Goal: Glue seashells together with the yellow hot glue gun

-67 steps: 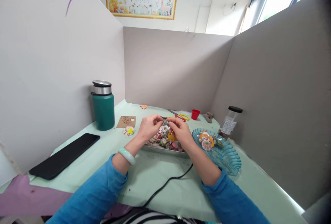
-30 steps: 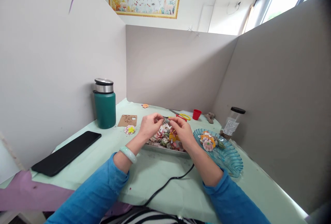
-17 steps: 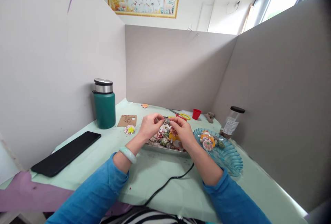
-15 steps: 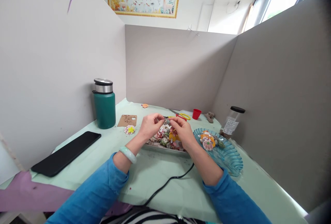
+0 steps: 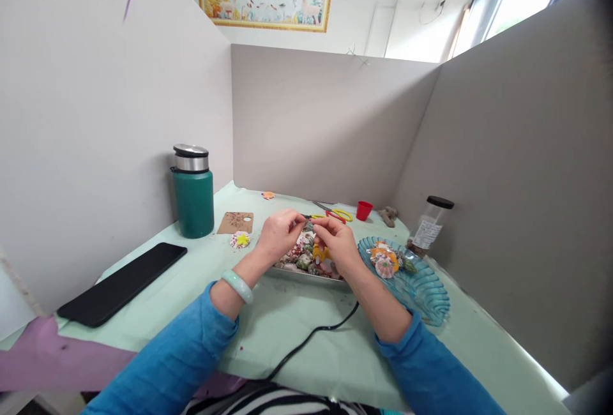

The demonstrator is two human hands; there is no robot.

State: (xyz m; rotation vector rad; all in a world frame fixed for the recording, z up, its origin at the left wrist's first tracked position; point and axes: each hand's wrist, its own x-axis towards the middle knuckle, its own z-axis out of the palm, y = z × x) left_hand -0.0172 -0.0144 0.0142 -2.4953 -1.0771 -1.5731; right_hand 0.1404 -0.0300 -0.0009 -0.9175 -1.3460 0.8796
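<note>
My left hand (image 5: 279, 234) and my right hand (image 5: 336, 244) meet close together over a shallow metal tray (image 5: 306, 278). Each has thumb and forefinger pinched; what sits between the fingertips is too small to name. Beneath them, the tray holds many small shells (image 5: 303, 262) in red, white, green and brown. A yellow piece (image 5: 320, 254) lies among these, partly behind my right hand. Just past my fingertips are scissors (image 5: 341, 214) with yellow and red handles. The tray's far side is hidden by my hands.
To the right sits a blue scalloped plate (image 5: 426, 294) with shell pieces (image 5: 385, 260). A clear jar (image 5: 430, 226) leans by the right partition. A red cup (image 5: 364, 211) stands behind. Left are a green bottle (image 5: 194, 201), brown card (image 5: 234, 223) and black phone-like slab (image 5: 124, 284). A black cable (image 5: 311, 336) crosses the front.
My fingertips have shifted very slightly, with the right hand's fingers a little nearer the left. Both hands keep their pinch above the tray; everything else on the table stays put.
</note>
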